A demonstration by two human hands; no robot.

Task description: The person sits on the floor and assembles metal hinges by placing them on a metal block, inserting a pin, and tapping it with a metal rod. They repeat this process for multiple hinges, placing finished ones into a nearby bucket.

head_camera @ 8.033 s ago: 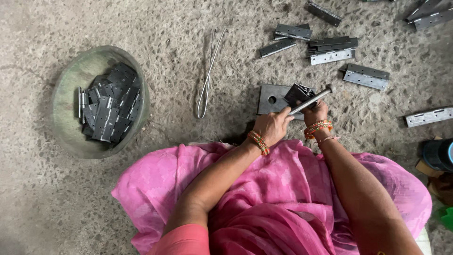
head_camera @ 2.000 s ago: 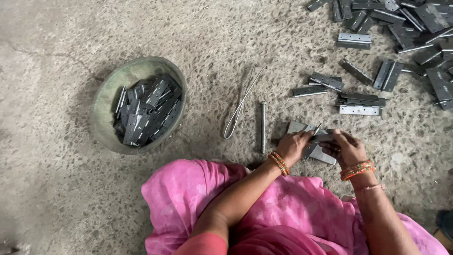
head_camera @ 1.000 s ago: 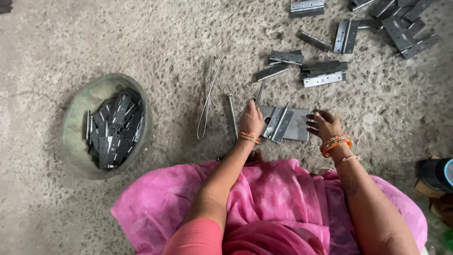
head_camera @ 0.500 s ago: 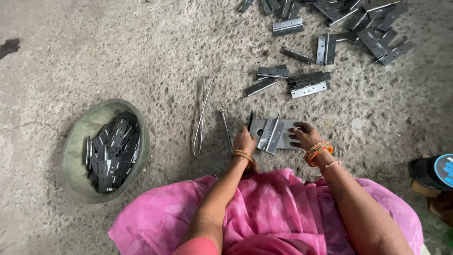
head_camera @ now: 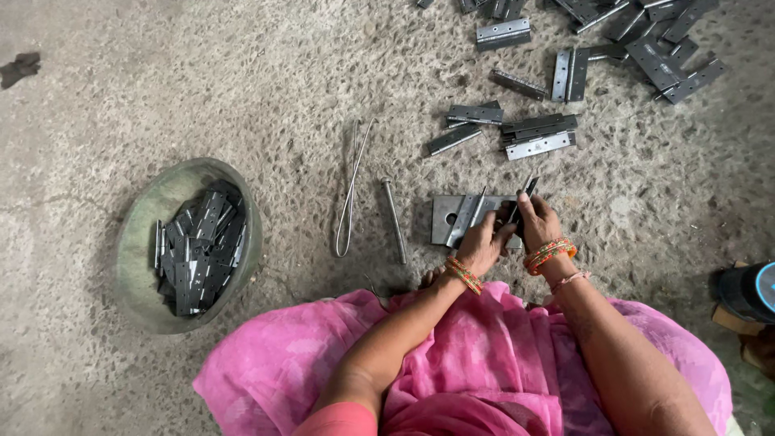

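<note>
Left hand [head_camera: 483, 241] and right hand [head_camera: 535, 220] both grip a grey hinge leaf [head_camera: 521, 198] over the flat steel plate [head_camera: 446, 218] on the concrete floor [head_camera: 242, 97] (green bowl [head_camera: 145, 242] of hinges far left, loose pin [head_camera: 395, 220] just beside the plate).

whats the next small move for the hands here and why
Probably slide the two hinge leaves together until their knuckles line up. Both the left hand and the right hand hold them over the flat metal plate, and the long pin lies untouched on the floor just left of it, within easy reach of the left hand.
</note>
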